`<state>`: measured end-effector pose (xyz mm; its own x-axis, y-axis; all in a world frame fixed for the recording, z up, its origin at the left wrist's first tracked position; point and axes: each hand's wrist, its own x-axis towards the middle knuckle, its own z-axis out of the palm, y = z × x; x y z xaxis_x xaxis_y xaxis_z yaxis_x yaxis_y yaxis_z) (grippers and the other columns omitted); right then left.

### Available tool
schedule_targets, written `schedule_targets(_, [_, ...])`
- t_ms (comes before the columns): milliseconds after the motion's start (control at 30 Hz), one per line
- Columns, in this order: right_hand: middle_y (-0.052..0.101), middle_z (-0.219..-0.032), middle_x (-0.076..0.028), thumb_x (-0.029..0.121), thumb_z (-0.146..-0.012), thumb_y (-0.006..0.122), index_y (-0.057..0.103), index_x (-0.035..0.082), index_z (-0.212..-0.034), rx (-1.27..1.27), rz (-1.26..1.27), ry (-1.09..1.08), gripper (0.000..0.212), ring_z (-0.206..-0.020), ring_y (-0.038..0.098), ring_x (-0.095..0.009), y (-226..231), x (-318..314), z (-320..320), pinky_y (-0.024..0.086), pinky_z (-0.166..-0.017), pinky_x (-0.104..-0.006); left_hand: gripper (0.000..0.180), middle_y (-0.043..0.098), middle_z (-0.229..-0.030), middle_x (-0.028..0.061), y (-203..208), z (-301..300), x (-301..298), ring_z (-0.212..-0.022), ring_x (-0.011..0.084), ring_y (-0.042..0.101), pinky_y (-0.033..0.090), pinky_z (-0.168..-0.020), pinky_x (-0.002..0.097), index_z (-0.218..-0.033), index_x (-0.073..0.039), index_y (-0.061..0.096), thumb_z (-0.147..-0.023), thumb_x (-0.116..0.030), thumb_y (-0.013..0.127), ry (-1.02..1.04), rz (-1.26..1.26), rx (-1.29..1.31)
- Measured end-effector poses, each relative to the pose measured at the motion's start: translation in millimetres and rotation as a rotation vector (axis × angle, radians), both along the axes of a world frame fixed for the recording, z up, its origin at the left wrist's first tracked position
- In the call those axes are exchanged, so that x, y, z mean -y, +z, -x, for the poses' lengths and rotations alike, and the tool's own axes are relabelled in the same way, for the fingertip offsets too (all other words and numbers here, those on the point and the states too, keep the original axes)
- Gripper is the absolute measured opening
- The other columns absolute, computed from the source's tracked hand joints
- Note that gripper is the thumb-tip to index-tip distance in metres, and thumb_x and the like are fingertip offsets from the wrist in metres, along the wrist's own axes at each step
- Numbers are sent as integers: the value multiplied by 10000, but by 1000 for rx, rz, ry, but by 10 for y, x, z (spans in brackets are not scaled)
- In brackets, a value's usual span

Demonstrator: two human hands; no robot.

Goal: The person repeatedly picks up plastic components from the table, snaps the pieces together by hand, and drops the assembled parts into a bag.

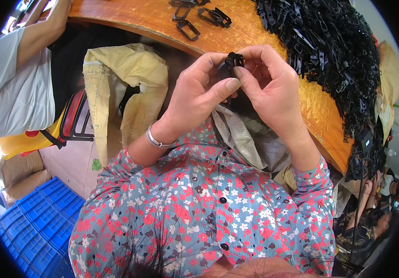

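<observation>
Between both hands, just off the near edge of the wooden table [236,39], I hold a small black plastic part [234,61]. My left hand [199,85] pinches its left side with thumb and index finger. On the other side my right hand [272,83] grips the same part, its thumb pressed against the front. The fingers cover much of the part, so its full shape is hidden. Several loose black plastic frames [188,29] lie on the tabletop beyond my left hand. A large heap of similar black plastic parts [322,51] covers the table to the right.
A pale yellow woven sack [144,58] hangs open left of my arms, and a whitish sack [243,132] lies below my hands. Blue plastic crates [42,227] stand at lower left. One person [21,83] sits at the left; another [368,222] is at the right.
</observation>
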<state>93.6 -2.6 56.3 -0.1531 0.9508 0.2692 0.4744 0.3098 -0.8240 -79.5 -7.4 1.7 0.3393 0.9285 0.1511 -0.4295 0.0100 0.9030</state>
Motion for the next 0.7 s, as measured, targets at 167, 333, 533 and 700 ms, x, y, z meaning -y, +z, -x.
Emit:
schedule_targets(167, [665,-788,-39,34,-930,723,683,-4,-1132,-81,57,30,209,-675,652,-98,11,59,-16,509,-616,-252,321,679,-1063,30,30,44,-27,-891,76,655,526,-750,230,-1296,24,582,-1040,-145,678,-6,43,-57])
schedule_targets(333, [650,-829,23,50,-978,707,681,-11,-1241,-330,367,126,271,-710,628,-66,79,44,-122,493,-629,-232,309,691,-1067,32,42,81,-57,-887,94,672,532,-770,239,-1316,12,586,-1051,-135,649,-104,81,-6])
schedule_targets(533, [638,-795,43,97,-954,767,671,45,-1360,-533,569,273,421,-678,601,-47,69,4,-191,437,-584,-189,357,696,-1111,29,42,119,-51,-902,98,674,527,-770,227,-1336,15,588,-1033,-149,682,-197,173,115])
schedule_targets(700, [645,-825,51,119,-904,816,697,73,-1338,-582,562,237,452,-678,576,-29,-33,43,-223,378,-547,-180,398,686,-1136,62,69,52,-45,-929,134,674,557,-834,271,-1386,18,517,-1048,-138,657,-170,140,73])
